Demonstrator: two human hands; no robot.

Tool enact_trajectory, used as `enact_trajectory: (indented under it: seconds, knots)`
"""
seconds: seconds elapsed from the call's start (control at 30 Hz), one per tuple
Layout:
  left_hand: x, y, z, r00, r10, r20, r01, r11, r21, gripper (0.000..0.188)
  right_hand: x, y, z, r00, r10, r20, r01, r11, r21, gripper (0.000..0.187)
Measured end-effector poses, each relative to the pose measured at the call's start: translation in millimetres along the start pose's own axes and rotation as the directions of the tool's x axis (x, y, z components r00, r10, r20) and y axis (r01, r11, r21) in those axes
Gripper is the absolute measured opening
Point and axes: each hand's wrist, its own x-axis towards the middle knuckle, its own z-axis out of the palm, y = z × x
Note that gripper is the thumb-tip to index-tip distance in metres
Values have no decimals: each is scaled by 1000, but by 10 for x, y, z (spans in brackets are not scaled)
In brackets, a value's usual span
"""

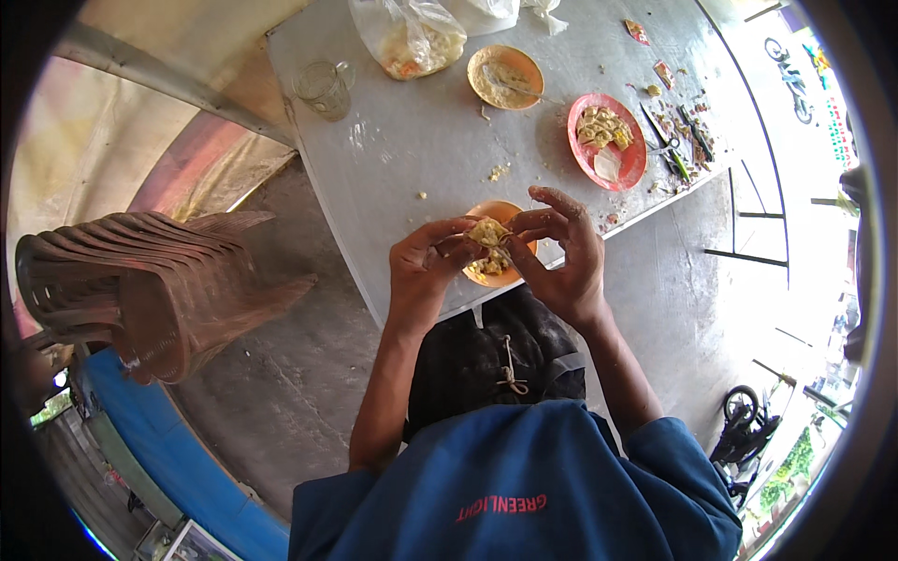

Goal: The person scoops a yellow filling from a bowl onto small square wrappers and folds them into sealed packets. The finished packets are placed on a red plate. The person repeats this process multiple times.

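Observation:
Between both hands is a small dumpling-like piece [487,231], pale dough with yellow filling showing. My left hand [421,271] pinches its left side with thumb and forefinger. On the other side, my right hand [569,257] grips it by thumb and fingertips, one finger raised. Directly beneath sits an orange bowl [506,208] with yellowish chunky filling [490,270], partly covered by my fingers. Farther right, a red plate [581,154] carries several folded filled pieces [603,128] and a white wrapper sheet [607,166]. Another orange bowl [485,54] contains pale paste and a spoon [528,91].
On the grey table [393,150] stand a glass mug [324,91] and a plastic bag of food [412,42]. Scissors [662,140], a knife [697,131] and scraps lie at the right edge. Stacked brown chairs [168,280] stand left; a motorcycle [748,425] is at lower right.

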Motion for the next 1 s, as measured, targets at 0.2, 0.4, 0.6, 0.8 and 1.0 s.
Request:
enact_trajectory:
  seconds: [0.2,0.4,0.6,0.8,1.0]
  knots:
    - [70,74,216,996,76,-41,-69,987,147,24,214,22,-205,999,35,9,-36,974,225,54]
    - [265,109,507,984,177,-35,-163,954,253,22,459,144,-562,983,34,181,-91,944,318,46]
    - [439,-38,781,982,178,-64,-155,950,271,22,656,474,-831,983,-84,160,9,908,418,35]
    - [556,-225,1103,956,220,-197,-192,970,148,23,846,723,-1063,970,-65,234,-63,863,501,39]
    - [602,-304,1231,915,258,-309,-241,966,93,27,994,818,-1256,955,-99,279,-76,829,555,64]
